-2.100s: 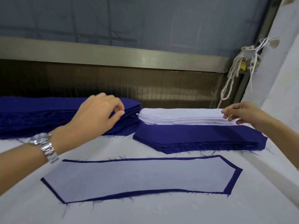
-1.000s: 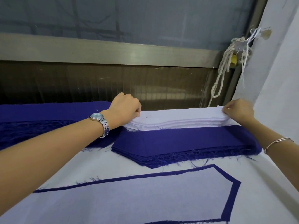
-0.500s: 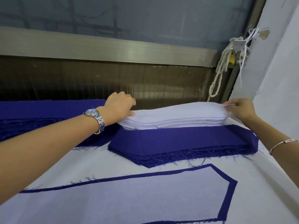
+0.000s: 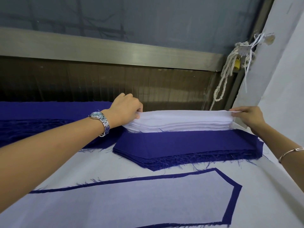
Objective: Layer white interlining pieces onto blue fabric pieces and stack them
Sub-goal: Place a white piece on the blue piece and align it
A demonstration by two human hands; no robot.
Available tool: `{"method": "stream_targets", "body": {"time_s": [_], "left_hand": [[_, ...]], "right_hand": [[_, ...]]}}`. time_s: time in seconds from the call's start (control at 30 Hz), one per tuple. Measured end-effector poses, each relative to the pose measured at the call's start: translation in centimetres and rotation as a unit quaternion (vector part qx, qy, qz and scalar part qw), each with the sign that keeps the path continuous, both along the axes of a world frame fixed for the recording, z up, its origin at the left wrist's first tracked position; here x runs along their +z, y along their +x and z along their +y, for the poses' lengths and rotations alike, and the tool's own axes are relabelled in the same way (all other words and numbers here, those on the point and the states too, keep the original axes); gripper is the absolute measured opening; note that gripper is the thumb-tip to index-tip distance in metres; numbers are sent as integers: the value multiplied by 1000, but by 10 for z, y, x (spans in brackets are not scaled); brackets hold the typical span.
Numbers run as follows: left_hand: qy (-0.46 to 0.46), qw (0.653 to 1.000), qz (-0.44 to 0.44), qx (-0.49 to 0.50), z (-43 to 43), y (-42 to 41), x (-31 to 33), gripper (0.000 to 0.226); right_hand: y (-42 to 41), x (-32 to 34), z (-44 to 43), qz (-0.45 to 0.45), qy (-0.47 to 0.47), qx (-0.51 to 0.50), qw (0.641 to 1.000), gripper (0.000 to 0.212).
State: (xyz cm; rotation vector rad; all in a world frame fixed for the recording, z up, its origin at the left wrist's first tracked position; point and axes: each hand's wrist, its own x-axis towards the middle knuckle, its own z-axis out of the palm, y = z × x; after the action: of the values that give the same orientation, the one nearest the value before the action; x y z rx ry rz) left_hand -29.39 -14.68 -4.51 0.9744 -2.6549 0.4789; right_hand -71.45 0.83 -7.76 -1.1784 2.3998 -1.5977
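The left hand (image 4: 125, 111) is curled, knuckles up, and pinches the left end of the top sheet (image 4: 181, 115) of the white interlining stack (image 4: 177, 125) between thumb and fingertips. The right hand (image 4: 246, 116) pinches the same sheet's right end, thumb on top and fingers bent beneath the edge. The sheet spans between the two hands and sits a little raised above the layers under it at both ends.

The interlining stack rests on the far part of a stack of blue fabric pieces (image 4: 189, 145), whose frayed near edge faces the camera. A second, wider blue stack (image 4: 41, 116) lies to the left, partly behind the left forearm. Nearer the camera, on the white table cover (image 4: 98, 162), one blue piece topped with white interlining (image 4: 131, 198) lies flat, a blue border showing around it. A watch (image 4: 100, 120) is on the left wrist and a bangle (image 4: 289, 153) on the right.
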Motion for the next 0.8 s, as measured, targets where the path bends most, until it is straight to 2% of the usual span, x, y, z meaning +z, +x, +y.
{"method": "stream_targets", "body": {"time_s": [0.13, 0.23, 0.3, 0.43, 0.57, 0.7, 0.8], "left_hand": [[-17, 998, 66, -7, 7, 6, 0, 19], [57, 981, 181, -31, 16, 15, 7, 20], [112, 961, 249, -49, 24, 24, 12, 20], [154, 925, 342, -61, 38, 49, 21, 18], [208, 902, 376, -39, 47, 87, 25, 19], [297, 862, 411, -10, 56, 135, 24, 21], [347, 843, 410, 37, 67, 170, 24, 46]], "right_hand": [[5, 8, 3, -27, -11, -20, 999, 16], [9, 17, 10, -39, -30, -16, 999, 14], [14, 23, 15, -40, -44, -7, 998, 21], [32, 36, 27, -19, -50, 24, 998, 24], [48, 50, 42, -47, -29, 79, 995, 19], [66, 55, 58, -117, 50, 159, 979, 17], [82, 57, 67, -135, 112, 215, 961, 11]]}}
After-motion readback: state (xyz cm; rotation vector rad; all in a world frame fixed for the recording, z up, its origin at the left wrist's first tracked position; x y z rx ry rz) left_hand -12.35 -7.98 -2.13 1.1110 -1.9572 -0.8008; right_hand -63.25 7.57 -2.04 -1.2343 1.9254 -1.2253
